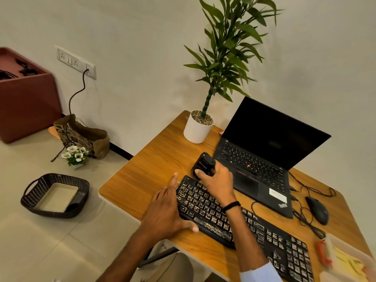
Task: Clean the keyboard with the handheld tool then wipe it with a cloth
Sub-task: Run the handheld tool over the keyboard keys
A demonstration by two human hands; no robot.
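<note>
Gripping handheld tool (203, 165) over keyboard (244, 226)

Right hand (216, 178) grips handheld tool (203, 165) above dusty keyboard (244, 226).

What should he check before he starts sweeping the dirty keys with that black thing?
1. Tool gripped in right hand: ok.
2. Left hand steadying the keyboard at its left end: ok.
3. Tool at the keyboard's top left corner: ok.
4. Tool switched on: cannot tell.
5. Laptop and pot clear of the keyboard: ok.
6. Cloth ready: cannot tell.
</note>
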